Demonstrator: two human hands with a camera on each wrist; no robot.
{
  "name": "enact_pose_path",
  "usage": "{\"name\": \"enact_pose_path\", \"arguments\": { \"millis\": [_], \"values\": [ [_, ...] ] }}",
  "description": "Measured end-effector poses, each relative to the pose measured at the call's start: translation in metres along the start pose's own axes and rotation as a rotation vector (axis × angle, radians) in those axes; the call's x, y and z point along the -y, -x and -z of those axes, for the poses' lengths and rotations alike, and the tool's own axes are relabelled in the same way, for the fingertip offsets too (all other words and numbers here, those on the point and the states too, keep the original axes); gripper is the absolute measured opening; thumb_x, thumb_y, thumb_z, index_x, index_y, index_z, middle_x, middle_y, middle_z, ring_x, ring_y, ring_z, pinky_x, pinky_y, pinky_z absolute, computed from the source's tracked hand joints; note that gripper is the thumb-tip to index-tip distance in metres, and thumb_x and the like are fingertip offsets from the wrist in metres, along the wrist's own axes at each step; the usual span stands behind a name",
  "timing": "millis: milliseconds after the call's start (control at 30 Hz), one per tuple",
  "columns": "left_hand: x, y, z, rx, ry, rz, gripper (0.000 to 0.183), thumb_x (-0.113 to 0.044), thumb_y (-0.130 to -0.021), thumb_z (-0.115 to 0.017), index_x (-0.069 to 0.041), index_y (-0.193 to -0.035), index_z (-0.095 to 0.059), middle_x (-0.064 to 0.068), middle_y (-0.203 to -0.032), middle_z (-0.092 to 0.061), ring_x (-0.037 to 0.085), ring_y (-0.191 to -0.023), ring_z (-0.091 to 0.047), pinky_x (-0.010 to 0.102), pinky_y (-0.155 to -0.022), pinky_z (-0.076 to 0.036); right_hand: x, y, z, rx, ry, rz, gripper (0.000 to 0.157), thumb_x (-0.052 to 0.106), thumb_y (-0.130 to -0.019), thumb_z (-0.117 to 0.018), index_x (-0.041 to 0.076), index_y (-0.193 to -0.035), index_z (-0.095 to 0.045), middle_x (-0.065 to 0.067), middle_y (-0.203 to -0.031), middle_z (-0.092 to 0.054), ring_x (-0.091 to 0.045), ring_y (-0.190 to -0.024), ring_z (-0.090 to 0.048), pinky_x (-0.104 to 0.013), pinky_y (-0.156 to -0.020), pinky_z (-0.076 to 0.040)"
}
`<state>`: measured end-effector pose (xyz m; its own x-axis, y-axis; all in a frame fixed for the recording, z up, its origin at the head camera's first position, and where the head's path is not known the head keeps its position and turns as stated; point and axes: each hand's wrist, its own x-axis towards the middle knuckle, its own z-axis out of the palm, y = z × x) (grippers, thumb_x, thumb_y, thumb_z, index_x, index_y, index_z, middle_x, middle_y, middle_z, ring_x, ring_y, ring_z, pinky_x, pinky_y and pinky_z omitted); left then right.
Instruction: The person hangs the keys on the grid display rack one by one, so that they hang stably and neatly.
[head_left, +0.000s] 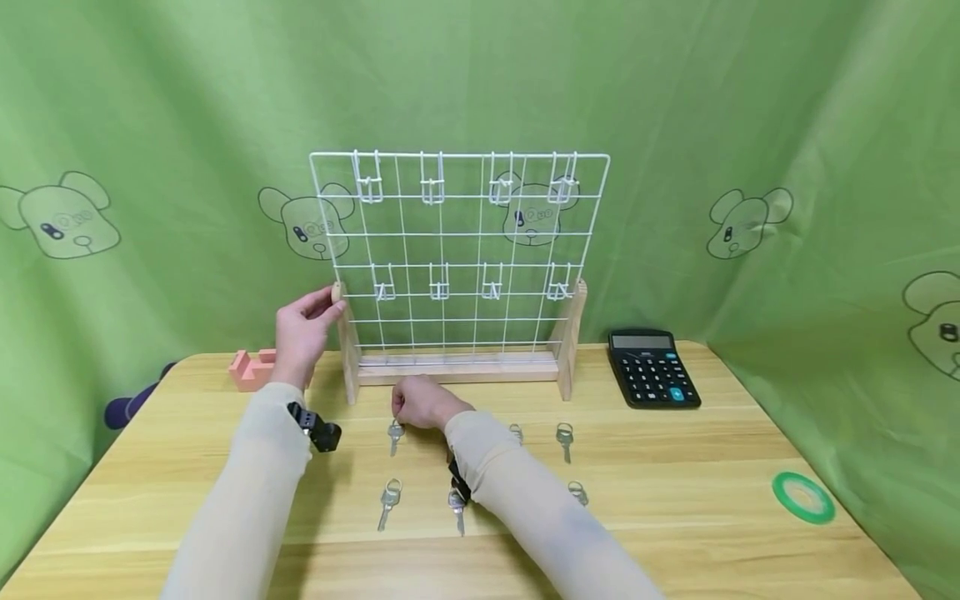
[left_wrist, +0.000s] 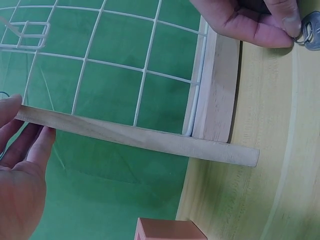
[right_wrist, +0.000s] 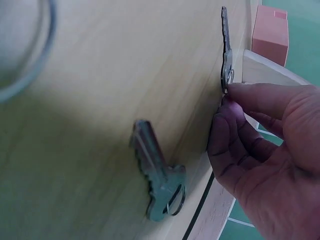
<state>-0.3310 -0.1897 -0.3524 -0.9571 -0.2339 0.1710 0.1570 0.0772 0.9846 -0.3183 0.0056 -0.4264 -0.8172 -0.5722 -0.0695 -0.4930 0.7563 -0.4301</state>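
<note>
A white wire grid rack point(head_left: 461, 235) stands on a wooden base, its rows of white wire hooks point(head_left: 432, 190) facing forward. My left hand point(head_left: 302, 333) holds the top of the rack's left wooden upright point(left_wrist: 135, 134) between thumb and fingers. In front of the base, my right hand point(head_left: 429, 402) pinches the small ring of a silver key point(head_left: 394, 440) with thumb and forefinger. In the right wrist view that key point(right_wrist: 226, 55) points away from the fingertips. Another key with a ring point(right_wrist: 160, 180) lies nearer that camera. The right forearm partly covers some keys.
Several more keys lie in front, including one at left point(head_left: 389, 502) and one at right point(head_left: 565, 440). A black calculator point(head_left: 654, 368) sits right of the rack, a green tape roll point(head_left: 803, 497) near the right edge. Behind my left wrist is a pink block point(head_left: 251, 372).
</note>
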Motion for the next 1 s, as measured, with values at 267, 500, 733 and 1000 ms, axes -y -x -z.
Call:
{"name": "enact_pose_path", "arguments": {
  "millis": [267, 500, 733, 1000],
  "values": [
    [-0.001, 0.0, 0.0, 0.004, -0.007, -0.003, 0.044, -0.011, -0.093, -0.069, -0.008, -0.136, -0.057, 0.013, -0.134, -0.058, 0.022, -0.119, -0.057, 0.027, -0.102, -0.048, 0.004, -0.001, 0.0, 0.014, 0.037, -0.004, 0.023, 0.0, -0.085, -0.066, 0.015, -0.068, -0.06, 0.005, -0.067, -0.056, -0.009, -0.064, -0.05, -0.018, -0.057, -0.045],
    [-0.001, 0.0, 0.001, 0.001, -0.004, 0.0, 0.045, -0.011, -0.093, -0.069, -0.007, -0.136, -0.057, 0.014, -0.134, -0.058, 0.023, -0.12, -0.057, 0.028, -0.102, -0.048, 0.006, 0.0, 0.003, 0.061, 0.077, 0.015, 0.025, 0.004, -0.084, -0.068, 0.015, -0.064, -0.059, 0.005, -0.062, -0.055, -0.008, -0.056, -0.048, -0.018, -0.048, -0.043],
    [-0.001, 0.0, 0.001, -0.004, -0.004, -0.007, 0.043, -0.01, -0.093, -0.069, -0.006, -0.135, -0.057, 0.014, -0.133, -0.059, 0.024, -0.119, -0.057, 0.029, -0.102, -0.048, -0.003, 0.001, 0.007, 0.055, -0.038, 0.023, 0.012, 0.003, -0.083, -0.068, 0.011, -0.076, -0.063, 0.004, -0.069, -0.058, -0.009, -0.06, -0.05, -0.018, -0.053, -0.046],
    [-0.002, 0.0, 0.001, -0.005, -0.001, -0.006, 0.043, -0.01, -0.093, -0.07, -0.005, -0.134, -0.058, 0.014, -0.133, -0.059, 0.023, -0.12, -0.057, 0.028, -0.103, -0.047, -0.01, 0.002, 0.008, 0.045, -0.191, 0.019, 0.016, -0.001, -0.082, -0.069, 0.013, -0.081, -0.061, 0.003, -0.072, -0.062, -0.01, -0.062, -0.055, -0.021, -0.056, -0.049]
  ]
}}
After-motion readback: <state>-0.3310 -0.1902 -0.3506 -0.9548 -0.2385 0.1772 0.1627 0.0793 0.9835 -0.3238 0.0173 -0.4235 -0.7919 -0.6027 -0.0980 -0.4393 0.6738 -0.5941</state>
